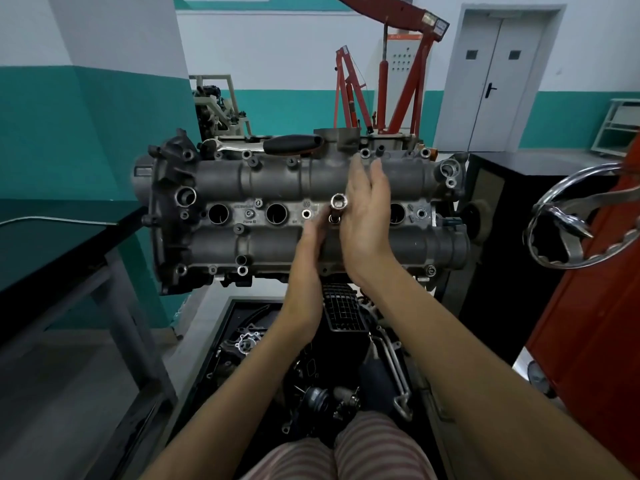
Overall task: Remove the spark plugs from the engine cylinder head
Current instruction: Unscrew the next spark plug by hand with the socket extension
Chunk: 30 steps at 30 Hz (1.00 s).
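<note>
The spark plug socket (337, 211) stands in the 3rd of 4 plug wells along the middle of the cylinder head (277, 188), its long axis running down into the well and its open square drive end pointing up toward the camera. No spark plug itself shows; any plug there would be hidden deep below the socket. Both hands bracket the socket: the left hand (313, 237) lies just below and left of it, fingertips touching its lower shank, while the right hand (365, 209) stands flat and open just to its right, palm against the socket's side, fingers extended away. Neither hand is wrapped shut around it; they seem to roll it between them. The coming move probably calls for spinning or lifting straight along that axis, and both hands are equally near.

Left of the grip, 2 wells gape empty; another well sits right of the right hand. Beyond the hands, a black-handled ratchet (273, 144) rests on the head's far edge. Red engine hoists (398, 81) stand farther back.
</note>
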{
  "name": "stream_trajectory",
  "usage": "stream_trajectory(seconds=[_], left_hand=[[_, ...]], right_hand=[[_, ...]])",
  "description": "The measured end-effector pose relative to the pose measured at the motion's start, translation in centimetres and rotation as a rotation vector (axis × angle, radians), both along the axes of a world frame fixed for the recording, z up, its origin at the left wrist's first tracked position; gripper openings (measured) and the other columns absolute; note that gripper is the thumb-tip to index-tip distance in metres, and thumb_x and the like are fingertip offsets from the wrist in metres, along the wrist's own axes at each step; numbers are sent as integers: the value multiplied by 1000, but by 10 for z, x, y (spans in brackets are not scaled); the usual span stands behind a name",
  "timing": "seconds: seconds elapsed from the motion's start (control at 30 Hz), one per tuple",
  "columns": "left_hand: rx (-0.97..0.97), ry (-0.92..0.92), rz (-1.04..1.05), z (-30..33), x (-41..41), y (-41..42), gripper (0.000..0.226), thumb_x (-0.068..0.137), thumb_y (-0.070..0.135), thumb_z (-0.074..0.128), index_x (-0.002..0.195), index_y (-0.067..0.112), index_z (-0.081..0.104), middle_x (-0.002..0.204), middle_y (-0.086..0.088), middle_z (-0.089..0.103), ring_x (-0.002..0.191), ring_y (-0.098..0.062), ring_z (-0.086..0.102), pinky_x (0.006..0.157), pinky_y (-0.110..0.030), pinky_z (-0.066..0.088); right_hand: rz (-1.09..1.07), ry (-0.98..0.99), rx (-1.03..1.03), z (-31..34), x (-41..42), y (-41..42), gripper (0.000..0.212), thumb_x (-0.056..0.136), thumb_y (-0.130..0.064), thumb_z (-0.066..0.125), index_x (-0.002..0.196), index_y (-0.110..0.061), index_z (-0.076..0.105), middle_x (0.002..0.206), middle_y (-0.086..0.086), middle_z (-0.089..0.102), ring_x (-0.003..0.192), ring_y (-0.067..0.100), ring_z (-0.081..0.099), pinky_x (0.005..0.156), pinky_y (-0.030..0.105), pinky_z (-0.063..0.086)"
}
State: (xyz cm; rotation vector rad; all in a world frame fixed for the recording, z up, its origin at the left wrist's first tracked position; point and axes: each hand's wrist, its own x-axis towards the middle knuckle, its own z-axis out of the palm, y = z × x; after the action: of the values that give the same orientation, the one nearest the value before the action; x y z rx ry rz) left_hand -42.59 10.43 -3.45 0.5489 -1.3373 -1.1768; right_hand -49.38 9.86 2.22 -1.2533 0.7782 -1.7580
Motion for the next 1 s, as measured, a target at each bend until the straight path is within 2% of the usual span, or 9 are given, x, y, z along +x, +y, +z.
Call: stream_trajectory(seconds=[0.17, 0.27, 0.37, 0.5, 0.6, 0.7, 0.8, 0.87, 1.0], left_hand=[[-22, -92, 46, 45, -2, -21, 53, 98, 49, 16, 141, 26, 35, 140, 17, 41, 122, 11, 36, 105, -22, 28], [-48, -155, -31, 48, -10, -15, 54, 99, 43, 14, 140, 17, 37, 141, 8, 43, 127, 4, 37, 106, -17, 29], [-22, -95, -50, 18, -7, 0, 49, 101, 34, 17, 145, 15, 28, 146, 9, 34, 131, 4, 32, 112, -23, 26], [-5, -116, 53, 14, -4, 4, 66, 88, 52, 20, 145, 22, 28, 149, 8, 32, 136, -5, 29, 115, -40, 22], [-15, -114, 60, 43, -7, -10, 61, 93, 52, 15, 144, 21, 31, 149, 8, 33, 134, 0, 30, 116, -35, 19], [-48, -152, -25, 58, -11, -21, 57, 100, 44, 9, 138, 16, 40, 142, 5, 44, 129, 0, 38, 114, -31, 21], [-102, -185, 43, 34, -12, -10, 45, 103, 33, 19, 141, 15, 37, 140, 9, 43, 120, 15, 38, 102, -10, 29], [-46, -107, -24, 13, -7, 2, 47, 102, 34, 19, 145, 19, 28, 147, 10, 35, 127, 10, 33, 107, -18, 29], [14, -118, 21, 8, -4, -2, 60, 94, 52, 16, 147, 25, 25, 150, 14, 25, 138, -4, 25, 113, -24, 23]], right_hand=[[-102, 64, 36, -52, 12, 20, 53, 98, -47, 30, 141, -17, 34, 146, 0, 37, 119, -11, 38, 88, -3, 31], [-36, 28, -60, -51, 29, 27, 59, 94, -40, 32, 147, -15, 21, 151, -5, 27, 133, -2, 29, 107, 14, 28], [-70, -131, -36, -17, 25, 22, 50, 98, -35, 29, 140, -10, 35, 146, -1, 38, 132, 6, 33, 111, 26, 27], [-91, -200, 22, 6, 1, -1, 57, 98, -44, 23, 145, -12, 23, 151, -2, 27, 135, 3, 27, 104, 15, 25], [-99, -63, 29, -26, 8, 11, 59, 94, -51, 33, 144, -20, 29, 147, -7, 35, 130, -4, 33, 101, 7, 27], [-4, -23, 23, -60, 26, 29, 67, 89, -52, 35, 148, -25, 15, 152, -12, 21, 136, -3, 23, 110, 18, 24], [-11, 3, 51, -40, 24, 20, 57, 95, -40, 33, 146, -16, 25, 147, -5, 35, 128, 0, 36, 104, 15, 30], [-24, 29, 22, -18, 15, 5, 46, 100, -38, 24, 137, -17, 41, 136, -8, 49, 120, -2, 46, 99, 15, 32], [2, -56, -23, -1, 3, -2, 56, 98, -47, 17, 145, -17, 24, 143, -14, 33, 120, -8, 39, 101, 16, 26]])
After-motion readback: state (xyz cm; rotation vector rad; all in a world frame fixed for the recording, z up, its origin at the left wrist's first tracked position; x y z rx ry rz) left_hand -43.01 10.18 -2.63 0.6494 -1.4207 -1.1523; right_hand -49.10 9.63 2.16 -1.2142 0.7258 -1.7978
